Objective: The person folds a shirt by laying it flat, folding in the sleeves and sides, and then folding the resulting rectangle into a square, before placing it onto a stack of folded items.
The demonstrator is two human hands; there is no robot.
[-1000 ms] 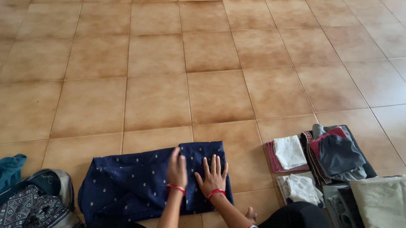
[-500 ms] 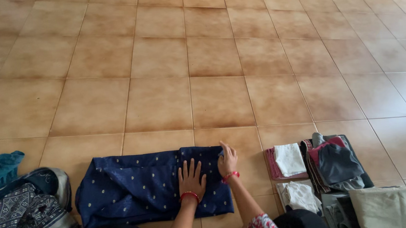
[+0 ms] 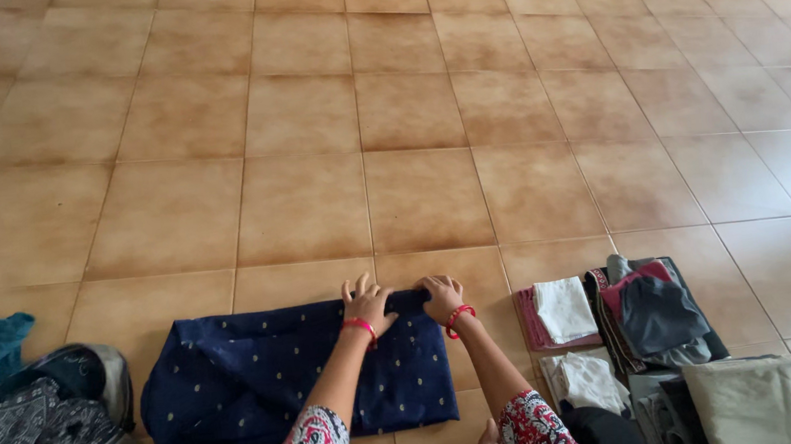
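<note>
A navy cloth with small pale dots (image 3: 266,387) lies spread on the tiled floor (image 3: 408,152) close to the floor's near edge, and both hands sit on the cloth's far edge near its right corner. The left hand (image 3: 366,307) has its grip clamped on that edge with fingers partly splayed; the right hand (image 3: 443,297) is curled tight on the same edge just beside it. Folded clothes (image 3: 655,317) are stacked to the right, a dark heap (image 3: 31,436) to the left.
</note>
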